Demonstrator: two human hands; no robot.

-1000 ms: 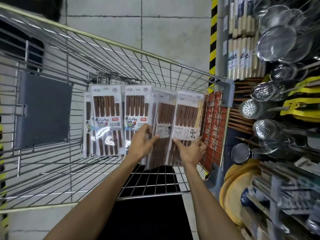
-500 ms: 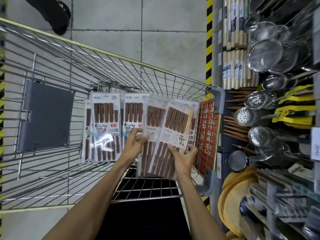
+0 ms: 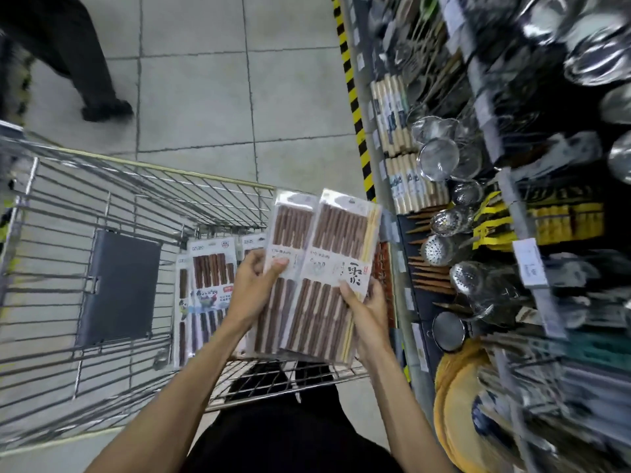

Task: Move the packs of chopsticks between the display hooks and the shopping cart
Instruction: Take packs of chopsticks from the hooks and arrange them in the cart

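Pinching chopstick packs [image 3: 317, 268] — left hand [image 3: 251, 295], right hand [image 3: 370, 314], fingers [image 3: 375, 295] curled mostly behind, shelf [image 3: 543, 302] blurred.

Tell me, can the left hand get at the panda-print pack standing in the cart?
Probably, but not freely: the left hand grips a brown pack; the panda-print pack stands just beside it, nothing between.

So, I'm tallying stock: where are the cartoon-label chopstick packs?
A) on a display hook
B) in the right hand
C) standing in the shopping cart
C: the cartoon-label chopstick packs stand inside the shopping cart, behind the left hand.
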